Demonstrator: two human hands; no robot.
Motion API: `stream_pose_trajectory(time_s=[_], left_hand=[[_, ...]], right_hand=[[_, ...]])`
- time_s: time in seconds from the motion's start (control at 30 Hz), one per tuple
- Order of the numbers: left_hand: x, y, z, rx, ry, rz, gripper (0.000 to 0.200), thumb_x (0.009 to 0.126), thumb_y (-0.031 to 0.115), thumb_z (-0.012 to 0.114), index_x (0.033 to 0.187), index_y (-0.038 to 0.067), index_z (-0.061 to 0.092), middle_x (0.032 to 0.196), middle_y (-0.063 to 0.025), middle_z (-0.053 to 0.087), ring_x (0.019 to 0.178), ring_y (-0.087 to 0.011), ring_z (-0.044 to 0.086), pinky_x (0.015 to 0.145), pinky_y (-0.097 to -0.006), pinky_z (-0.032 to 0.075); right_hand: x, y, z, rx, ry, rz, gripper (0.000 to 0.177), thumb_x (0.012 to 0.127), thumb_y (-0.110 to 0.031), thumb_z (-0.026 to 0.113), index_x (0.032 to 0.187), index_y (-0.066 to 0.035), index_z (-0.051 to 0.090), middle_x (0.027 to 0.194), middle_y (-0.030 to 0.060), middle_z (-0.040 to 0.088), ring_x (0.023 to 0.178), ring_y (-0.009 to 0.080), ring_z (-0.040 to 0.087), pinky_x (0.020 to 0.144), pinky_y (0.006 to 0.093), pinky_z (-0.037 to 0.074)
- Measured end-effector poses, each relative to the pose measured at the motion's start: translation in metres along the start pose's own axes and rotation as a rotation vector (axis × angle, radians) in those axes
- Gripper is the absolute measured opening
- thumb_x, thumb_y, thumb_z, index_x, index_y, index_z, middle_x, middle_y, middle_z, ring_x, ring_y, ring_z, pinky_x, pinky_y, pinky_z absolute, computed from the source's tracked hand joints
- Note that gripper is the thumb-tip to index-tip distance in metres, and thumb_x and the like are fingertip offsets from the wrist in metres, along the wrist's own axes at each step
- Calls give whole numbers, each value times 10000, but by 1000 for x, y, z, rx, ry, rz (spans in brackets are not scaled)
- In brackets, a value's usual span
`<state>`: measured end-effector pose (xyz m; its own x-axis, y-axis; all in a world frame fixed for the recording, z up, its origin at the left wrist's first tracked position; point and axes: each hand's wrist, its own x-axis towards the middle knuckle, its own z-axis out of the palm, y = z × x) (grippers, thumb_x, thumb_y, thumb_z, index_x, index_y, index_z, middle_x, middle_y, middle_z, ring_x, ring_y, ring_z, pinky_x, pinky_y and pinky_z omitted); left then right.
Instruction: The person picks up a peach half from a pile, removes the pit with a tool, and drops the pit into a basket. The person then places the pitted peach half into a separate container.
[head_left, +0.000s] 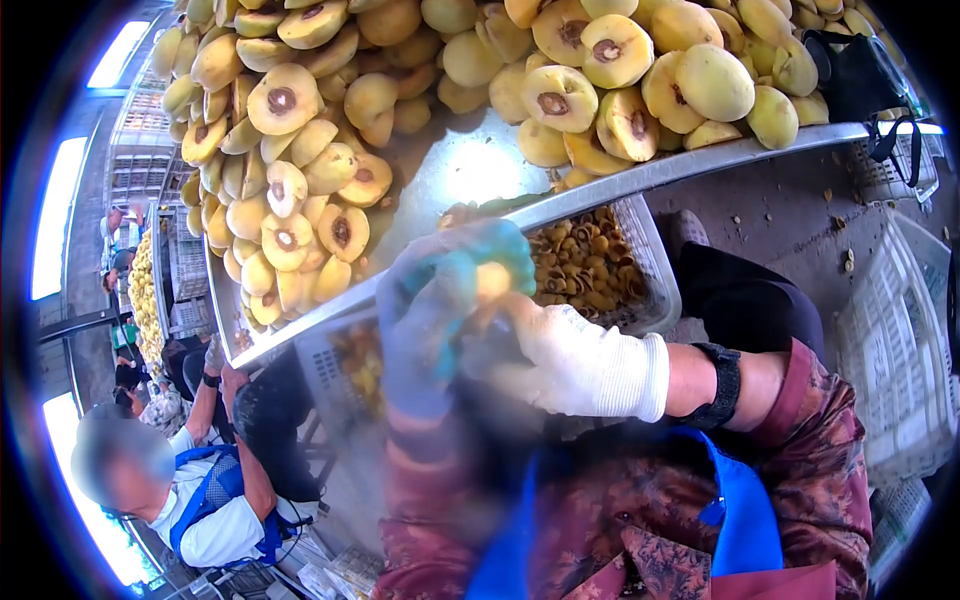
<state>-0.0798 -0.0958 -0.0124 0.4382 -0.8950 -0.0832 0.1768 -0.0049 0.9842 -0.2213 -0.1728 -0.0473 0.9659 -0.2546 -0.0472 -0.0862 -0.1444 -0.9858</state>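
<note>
In a grey and teal glove, my left hand [440,290] is closed around a yellow peach piece [492,282] just over the near edge of the metal table. My right hand [570,355], in a white knitted glove, meets it from the right with its fingers curled in. Blur hides what those fingers hold. Halved yellow peaches [285,100], several with brown pits or pit hollows showing, are heaped on the metal table [430,190] in front of both hands.
Beneath the table edge is a white crate [655,265] of brown pits or scraps. White crates [895,350] stand at the right. A black bag [862,75] lies at the table's far right. A co-worker [215,490] sits at the left, hands near the table corner.
</note>
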Motion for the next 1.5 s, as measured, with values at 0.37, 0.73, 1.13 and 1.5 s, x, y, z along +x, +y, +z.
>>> stream_pose_trajectory(time_s=[0.37,0.73,1.13,1.5], left_hand=[[-3,-2,6,-142,-52,-73,437,829,275,705,1106,-52,620,1032,-202,676,835,-255,692,722,-334,575],[0,-8,9,-173,-62,114,622,872,527,626,1110,-47,605,973,-218,670,771,-293,677,670,-383,580],[3,-8,10,-31,154,122,221,942,112,553,1104,-30,601,1093,-145,652,916,-204,646,819,-323,527],[-11,23,9,208,328,-96,315,942,263,621,1103,-7,630,1040,-69,667,933,-120,616,825,-245,491]], right_hand=[[-7,-22,-25,962,-466,381,174,903,-158,586,982,-18,518,586,-22,482,478,72,479,436,240,408],[0,-33,-31,964,-522,437,163,880,-134,613,972,-63,500,588,-42,460,486,69,480,435,218,393],[8,4,-10,-593,132,-331,243,918,-138,533,1059,53,482,715,210,613,657,375,629,560,442,492],[9,-19,-26,-1074,153,-135,137,880,-103,538,992,-24,534,785,126,635,662,279,670,585,397,546]])
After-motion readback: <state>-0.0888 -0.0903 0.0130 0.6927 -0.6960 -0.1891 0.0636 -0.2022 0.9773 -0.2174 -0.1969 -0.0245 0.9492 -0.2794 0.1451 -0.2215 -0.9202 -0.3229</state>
